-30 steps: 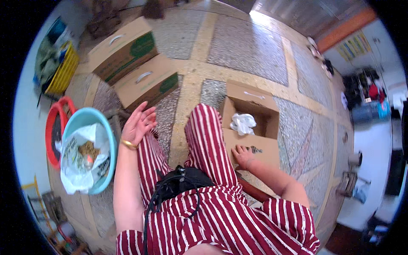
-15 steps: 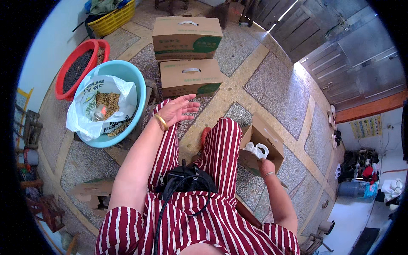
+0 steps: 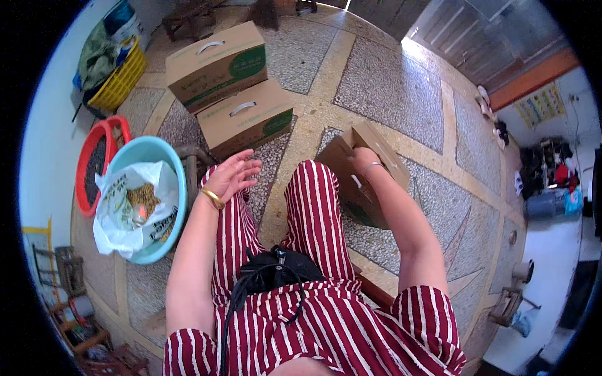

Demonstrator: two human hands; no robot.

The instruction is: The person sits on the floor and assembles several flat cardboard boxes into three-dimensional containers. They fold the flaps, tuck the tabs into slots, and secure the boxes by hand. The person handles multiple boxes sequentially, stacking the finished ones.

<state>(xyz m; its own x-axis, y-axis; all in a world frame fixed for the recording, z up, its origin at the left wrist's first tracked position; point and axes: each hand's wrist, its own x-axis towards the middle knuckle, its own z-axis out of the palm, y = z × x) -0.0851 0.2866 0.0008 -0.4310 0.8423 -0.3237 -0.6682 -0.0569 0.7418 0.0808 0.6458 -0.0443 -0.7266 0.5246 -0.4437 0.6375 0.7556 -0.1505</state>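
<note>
While the cardboard box (image 3: pixel 362 203) sits right of centre in the frame, the left hand (image 3: pixel 233 177) hovers empty, uncurled, left of centre; the right hand (image 3: pixel 364 160), grip hidden at the box's opening, could tip it by pressing unevenly.

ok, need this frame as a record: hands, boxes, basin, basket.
left hand: open, empty, by the left leg
right hand: reaching into the open cardboard box; fingers hidden, grip unclear
closed boxes: two, cardboard, white handles
blue basin: holds white plastic bag with brown granular contents
yellow basket: near the wall, far left
</note>
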